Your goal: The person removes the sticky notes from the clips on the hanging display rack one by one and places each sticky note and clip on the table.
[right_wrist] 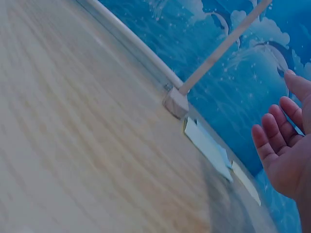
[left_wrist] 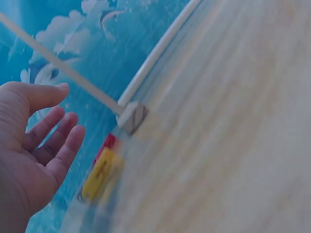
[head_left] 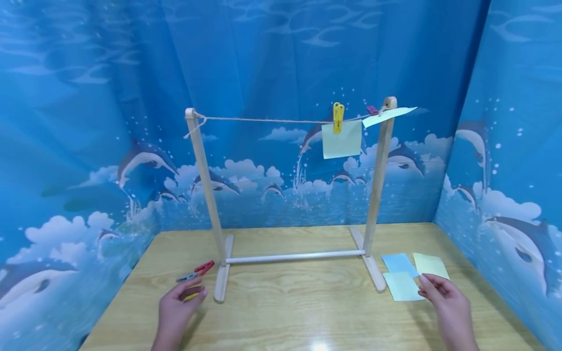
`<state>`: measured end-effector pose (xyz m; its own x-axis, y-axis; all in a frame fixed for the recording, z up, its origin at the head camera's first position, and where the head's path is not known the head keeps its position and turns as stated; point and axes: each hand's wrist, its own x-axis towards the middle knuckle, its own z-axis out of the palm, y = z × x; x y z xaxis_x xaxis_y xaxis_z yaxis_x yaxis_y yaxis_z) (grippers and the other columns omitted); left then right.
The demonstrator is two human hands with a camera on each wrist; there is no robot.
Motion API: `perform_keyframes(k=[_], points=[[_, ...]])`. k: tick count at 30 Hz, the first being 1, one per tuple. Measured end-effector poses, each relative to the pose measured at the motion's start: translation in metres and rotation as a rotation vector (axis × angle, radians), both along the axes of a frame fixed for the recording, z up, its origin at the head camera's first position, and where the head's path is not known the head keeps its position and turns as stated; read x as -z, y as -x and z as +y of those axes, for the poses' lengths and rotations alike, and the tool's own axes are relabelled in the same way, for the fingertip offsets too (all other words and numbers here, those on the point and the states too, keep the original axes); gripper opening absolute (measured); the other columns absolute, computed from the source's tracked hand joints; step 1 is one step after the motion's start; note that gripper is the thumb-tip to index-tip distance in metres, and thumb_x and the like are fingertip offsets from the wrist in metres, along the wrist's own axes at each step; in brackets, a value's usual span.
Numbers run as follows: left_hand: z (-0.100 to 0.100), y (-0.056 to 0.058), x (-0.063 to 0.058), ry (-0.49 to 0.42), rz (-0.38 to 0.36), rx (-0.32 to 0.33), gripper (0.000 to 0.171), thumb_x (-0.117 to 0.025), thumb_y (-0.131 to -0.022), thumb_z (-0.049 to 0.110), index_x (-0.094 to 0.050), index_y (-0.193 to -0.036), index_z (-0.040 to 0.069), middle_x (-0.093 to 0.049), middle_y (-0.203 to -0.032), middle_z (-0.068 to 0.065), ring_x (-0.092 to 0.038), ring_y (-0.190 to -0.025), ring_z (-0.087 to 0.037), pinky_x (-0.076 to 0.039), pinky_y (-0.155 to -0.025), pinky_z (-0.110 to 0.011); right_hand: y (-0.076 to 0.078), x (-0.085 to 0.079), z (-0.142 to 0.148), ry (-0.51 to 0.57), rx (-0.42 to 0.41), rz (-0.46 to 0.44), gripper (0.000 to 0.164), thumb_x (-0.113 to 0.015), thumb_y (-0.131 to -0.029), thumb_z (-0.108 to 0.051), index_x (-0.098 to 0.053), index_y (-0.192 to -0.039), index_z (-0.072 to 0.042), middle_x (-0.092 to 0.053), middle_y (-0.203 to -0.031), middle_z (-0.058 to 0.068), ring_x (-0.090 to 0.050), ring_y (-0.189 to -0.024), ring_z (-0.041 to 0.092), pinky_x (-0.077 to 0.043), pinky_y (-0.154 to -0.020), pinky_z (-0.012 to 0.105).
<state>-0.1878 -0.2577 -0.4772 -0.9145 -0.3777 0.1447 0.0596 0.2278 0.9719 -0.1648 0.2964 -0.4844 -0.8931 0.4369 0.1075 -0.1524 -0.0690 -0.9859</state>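
1. A blue backdrop [head_left: 272, 63], printed with dolphins [head_left: 141, 155] and clouds [head_left: 72, 233], stands beyond the left hand [head_left: 178, 303] and right hand [head_left: 450, 306].
2. A wood-grain table [head_left: 298, 307] spreads beneath both.
3. Bright glare [head_left: 320, 346] between the hands.

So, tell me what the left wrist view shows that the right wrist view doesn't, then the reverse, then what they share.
Only the left wrist view: the left hand, a yellow clothespin, a red clothespin partly behind it, and the stand's left post.

Only the right wrist view: the right hand, the paper notes, and the stand's right post.

Both: the white crossbar, the wood-grain table, blurred in the left wrist view, and the blue dolphin-print backdrop.
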Motion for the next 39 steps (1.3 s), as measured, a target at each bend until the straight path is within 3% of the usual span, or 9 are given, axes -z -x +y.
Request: perform_keyframes(k=[5,8,12,15,18,21,29,39], points=[[0.013,0.008,-0.011,-0.019,0.048,0.046,0.044,-0.079,-0.072,-0.01,-0.067,-0.114,-0.007,-0.071,-0.102,-0.003,-0.068,-0.084,-0.006,-0.057,-0.073,-0.021,0.004,-0.01,-0.007,0.005,-0.021,0.03,0.012,-0.07,-0.091,-0.013,-0.07,-0.102,-0.01,-0.068,-0.09,-0.004,-0.065,-0.08,0.008,-0.055,-0.073,0.019],[0.02,0.012,-0.018,-0.014,0.073,0.099,0.046,-0.079,-0.072,-0.01,-0.065,-0.115,-0.009,-0.071,-0.105,-0.009,-0.068,-0.086,-0.008,-0.056,-0.074,-0.021,0.006,-0.015,-0.011,0.014,-0.033,0.039,0.011,-0.07,-0.091,-0.013,-0.07,-0.102,-0.01,-0.068,-0.089,-0.005,-0.065,-0.079,0.007,-0.056,-0.073,0.019],[0.031,0.013,-0.031,-0.001,0.031,0.186,0.047,-0.077,-0.075,-0.009,-0.063,-0.119,-0.006,-0.066,-0.116,-0.019,-0.067,-0.095,-0.014,-0.055,-0.08,-0.022,0.008,-0.022,-0.018,0.0,-0.051,0.053,0.01,-0.068,-0.092,-0.012,-0.069,-0.102,-0.011,-0.067,-0.089,-0.005,-0.065,-0.079,0.007,-0.056,-0.073,0.019],[0.043,0.015,-0.045,0.007,-0.007,0.228,0.047,-0.077,-0.076,-0.008,-0.064,-0.121,-0.001,-0.066,-0.116,-0.018,-0.065,-0.101,-0.023,-0.055,-0.082,-0.024,0.011,-0.029,-0.024,-0.002,-0.078,0.101,0.01,-0.067,-0.093,-0.008,-0.07,-0.103,-0.01,-0.068,-0.091,-0.006,-0.065,-0.079,0.007,-0.056,-0.073,0.019],[0.054,0.018,-0.059,-0.005,0.008,0.267,0.045,-0.077,-0.076,-0.008,-0.065,-0.119,-0.001,-0.067,-0.111,-0.016,-0.065,-0.102,-0.03,-0.056,-0.081,-0.025,0.016,-0.036,-0.03,-0.009,-0.12,0.171,0.012,-0.064,-0.093,-0.001,-0.069,-0.103,-0.006,-0.068,-0.091,-0.005,-0.066,-0.077,0.008,-0.056,-0.073,0.02],[0.064,0.022,-0.071,-0.02,0.022,0.3,0.042,-0.078,-0.076,-0.007,-0.067,-0.116,-0.001,-0.067,-0.11,-0.015,-0.066,-0.098,-0.026,-0.057,-0.08,-0.026,0.021,-0.045,-0.035,-0.028,-0.164,0.209,0.012,-0.065,-0.092,0.0,-0.069,-0.102,-0.005,-0.069,-0.093,-0.003,-0.066,-0.078,0.009,-0.056,-0.073,0.021],[0.085,0.033,-0.1,-0.002,0.037,0.392,0.04,-0.08,-0.08,0.003,-0.068,-0.117,0.007,-0.063,-0.117,-0.011,-0.064,-0.102,-0.027,-0.057,-0.08,-0.028,0.031,-0.074,-0.047,-0.105,-0.241,0.205,0.016,-0.067,-0.092,-0.005,-0.067,-0.108,-0.008,-0.068,-0.1,-0.006,-0.066,-0.087,0.007,-0.055,-0.078,0.019],[0.111,0.043,-0.138,0.032,0.157,0.546,0.036,-0.079,-0.083,0.009,-0.068,-0.117,0.01,-0.06,-0.12,-0.009,-0.059,-0.108,-0.025,-0.055,-0.086,-0.028,0.042,-0.109,-0.064,-0.18,-0.311,0.228,0.022,-0.066,-0.094,-0.013,-0.063,-0.114,-0.005,-0.065,-0.105,-0.003,-0.064,-0.087,0.01,-0.054,-0.08,0.018]])
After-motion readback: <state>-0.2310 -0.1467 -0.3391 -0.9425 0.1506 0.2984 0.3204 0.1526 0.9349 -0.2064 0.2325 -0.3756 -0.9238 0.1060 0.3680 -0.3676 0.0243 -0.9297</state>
